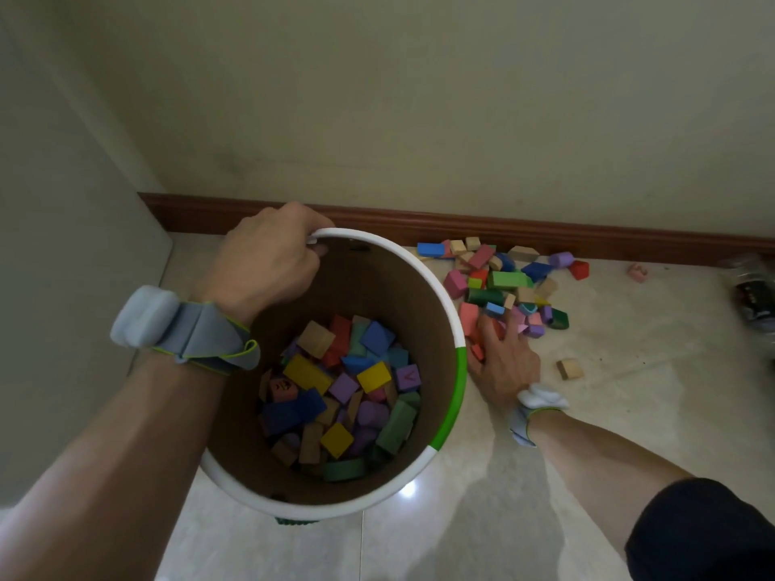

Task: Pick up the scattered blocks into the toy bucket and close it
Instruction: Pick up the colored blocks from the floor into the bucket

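Head view: toy bucket, round, white rim w/ green stripe, brown cardboard inside, stands on the tiled floor near the corner where skirting board meets the wall. No lid on it. Bottom is covered by a layer of mixed blocks in bucket: yellow, purple, blue, green, plain wood.

Left hand grips the bucket's far-left rim, fingers curled shut over the edge, thumb inside. Grey wrist strap on that arm.

Right hand is down on the floor just right of the bucket, fingers spread wide, tips among the near edge of the scattered blocks; can't tell if it holds any. That pile lies along the skirting board, right of the bucket. One plain wooden block sits apart, right of the hand. Small pink piece farther right. Dark object at the right edge, blurred.
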Demonstrator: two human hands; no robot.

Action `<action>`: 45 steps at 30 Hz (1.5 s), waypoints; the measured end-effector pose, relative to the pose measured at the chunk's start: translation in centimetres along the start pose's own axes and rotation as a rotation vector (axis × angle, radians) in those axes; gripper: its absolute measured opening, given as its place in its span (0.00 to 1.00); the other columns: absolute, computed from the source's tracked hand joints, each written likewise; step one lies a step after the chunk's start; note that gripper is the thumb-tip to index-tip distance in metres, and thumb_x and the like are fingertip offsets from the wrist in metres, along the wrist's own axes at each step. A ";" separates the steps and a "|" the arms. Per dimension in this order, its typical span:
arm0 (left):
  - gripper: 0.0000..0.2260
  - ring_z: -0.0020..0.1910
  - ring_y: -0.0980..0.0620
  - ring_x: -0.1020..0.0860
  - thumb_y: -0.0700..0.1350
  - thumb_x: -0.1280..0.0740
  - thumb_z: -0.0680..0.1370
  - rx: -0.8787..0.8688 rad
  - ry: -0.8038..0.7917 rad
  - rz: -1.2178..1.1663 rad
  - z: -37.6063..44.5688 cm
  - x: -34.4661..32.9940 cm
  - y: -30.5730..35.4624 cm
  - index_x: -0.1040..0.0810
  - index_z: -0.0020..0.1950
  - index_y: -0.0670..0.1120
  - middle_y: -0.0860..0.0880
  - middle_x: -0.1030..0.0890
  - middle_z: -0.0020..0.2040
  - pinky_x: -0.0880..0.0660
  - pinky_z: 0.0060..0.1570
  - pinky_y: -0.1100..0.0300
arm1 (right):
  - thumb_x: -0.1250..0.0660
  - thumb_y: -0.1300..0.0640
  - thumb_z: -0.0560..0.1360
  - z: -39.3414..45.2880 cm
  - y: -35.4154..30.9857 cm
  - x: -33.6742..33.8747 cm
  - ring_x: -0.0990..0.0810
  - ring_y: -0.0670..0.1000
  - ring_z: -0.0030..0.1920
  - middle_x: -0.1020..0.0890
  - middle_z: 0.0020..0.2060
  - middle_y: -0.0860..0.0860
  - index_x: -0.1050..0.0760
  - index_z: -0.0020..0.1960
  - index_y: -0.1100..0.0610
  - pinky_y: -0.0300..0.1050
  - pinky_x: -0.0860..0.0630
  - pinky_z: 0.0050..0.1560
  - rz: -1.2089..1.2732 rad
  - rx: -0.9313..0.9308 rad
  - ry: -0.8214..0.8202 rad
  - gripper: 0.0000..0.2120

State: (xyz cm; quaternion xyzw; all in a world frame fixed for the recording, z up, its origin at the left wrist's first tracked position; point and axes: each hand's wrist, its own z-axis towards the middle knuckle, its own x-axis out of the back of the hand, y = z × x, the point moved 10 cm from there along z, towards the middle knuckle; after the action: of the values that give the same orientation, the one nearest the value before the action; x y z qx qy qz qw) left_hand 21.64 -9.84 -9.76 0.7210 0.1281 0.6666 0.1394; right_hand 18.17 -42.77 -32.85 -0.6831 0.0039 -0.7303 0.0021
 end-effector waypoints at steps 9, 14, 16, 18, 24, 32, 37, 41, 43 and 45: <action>0.13 0.56 0.38 0.25 0.50 0.37 0.77 0.012 -0.009 0.018 -0.1 -0.1 -0.3 0.24 0.60 0.58 0.44 0.22 0.56 0.27 0.54 0.47 | 0.36 0.39 0.74 1.1 -0.2 -0.3 0.20 0.60 0.40 0.31 0.62 0.57 0.39 0.67 0.47 0.47 0.30 0.33 0.099 -0.079 -0.109 0.26; 0.12 0.54 0.36 0.25 0.49 0.37 0.76 0.000 0.008 0.021 -0.3 0.0 0.0 0.23 0.59 0.57 0.42 0.21 0.55 0.27 0.52 0.48 | 0.33 0.46 0.76 0.7 0.0 -0.2 0.19 0.59 0.44 0.30 0.64 0.57 0.41 0.65 0.46 0.47 0.31 0.38 0.145 -0.131 -0.182 0.23; 0.12 0.54 0.36 0.25 0.50 0.37 0.76 -0.013 0.020 0.038 -0.4 0.1 0.2 0.23 0.59 0.57 0.42 0.21 0.54 0.28 0.50 0.49 | 0.34 0.48 0.77 0.4 -0.2 0.0 0.19 0.61 0.47 0.31 0.64 0.57 0.40 0.63 0.47 0.49 0.30 0.40 0.166 -0.141 -0.214 0.20; 0.12 0.54 0.36 0.24 0.50 0.37 0.76 -0.025 0.025 0.048 -0.4 0.1 0.4 0.23 0.59 0.57 0.42 0.21 0.54 0.29 0.49 0.50 | 0.35 0.49 0.78 0.3 -0.2 0.4 0.20 0.62 0.50 0.31 0.64 0.57 0.39 0.63 0.48 0.51 0.27 0.43 0.167 -0.159 -0.251 0.17; 0.12 0.54 0.37 0.24 0.50 0.38 0.76 -0.037 0.039 0.048 -0.6 0.5 0.4 0.23 0.59 0.56 0.43 0.21 0.54 0.30 0.48 0.50 | 0.37 0.50 0.79 -0.1 -0.2 2.4 0.22 0.63 0.57 0.30 0.65 0.58 0.34 0.69 0.52 0.59 0.24 0.57 0.212 -0.263 -0.270 0.19; 0.13 0.54 0.37 0.24 0.50 0.39 0.77 -0.049 0.045 0.050 -0.8 0.4 0.5 0.23 0.60 0.57 0.43 0.21 0.55 0.31 0.48 0.51 | 0.33 0.55 0.76 1.9 0.5 8.1 0.22 0.61 0.48 0.24 0.44 0.54 0.32 0.51 0.55 0.58 0.23 0.49 0.715 -0.508 0.043 0.09; 0.11 0.52 0.37 0.24 0.49 0.39 0.77 -0.065 0.052 0.051 -1.0 0.5 0.9 0.23 0.58 0.56 0.43 0.20 0.53 0.34 0.44 0.53 | 0.34 0.60 0.74 4.2 -2.4 18.2 0.27 0.53 0.35 0.26 0.33 0.53 0.30 0.44 0.56 0.46 0.27 0.36 1.174 -0.469 0.260 0.05; 0.12 0.52 0.37 0.23 0.49 0.39 0.77 -0.071 0.065 0.047 -1.0 0.6 0.9 0.23 0.59 0.57 0.43 0.20 0.53 0.34 0.44 0.52 | 0.35 0.60 0.78 3.8 -8.8 25.6 0.27 0.55 0.25 0.25 0.32 0.62 0.29 0.47 0.55 0.39 0.33 0.22 1.540 -0.221 0.039 0.04; 0.13 0.52 0.37 0.23 0.49 0.39 0.77 -0.071 0.072 0.044 -1.0 0.6 0.8 0.23 0.60 0.57 0.43 0.20 0.54 0.32 0.45 0.52 | 0.34 0.58 0.79 2.6 -12.3 27.8 0.29 0.54 0.22 0.25 0.30 0.60 0.28 0.50 0.53 0.39 0.34 0.22 1.614 -0.057 -0.188 0.03; 0.13 0.52 0.38 0.23 0.49 0.39 0.77 -0.070 0.076 0.044 -0.9 0.6 0.9 0.23 0.61 0.57 0.44 0.20 0.54 0.33 0.44 0.52 | 0.34 0.57 0.80 1.0 -15.2 28.8 0.29 0.53 0.22 0.24 0.30 0.57 0.28 0.52 0.53 0.38 0.34 0.22 1.626 0.076 -0.387 0.04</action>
State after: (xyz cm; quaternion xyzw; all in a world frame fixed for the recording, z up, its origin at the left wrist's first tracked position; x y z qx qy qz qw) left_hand 20.77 -10.38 -8.80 0.6922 0.0940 0.7007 0.1450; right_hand 17.26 -27.86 -3.87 -0.5803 0.4702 -0.3707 0.5520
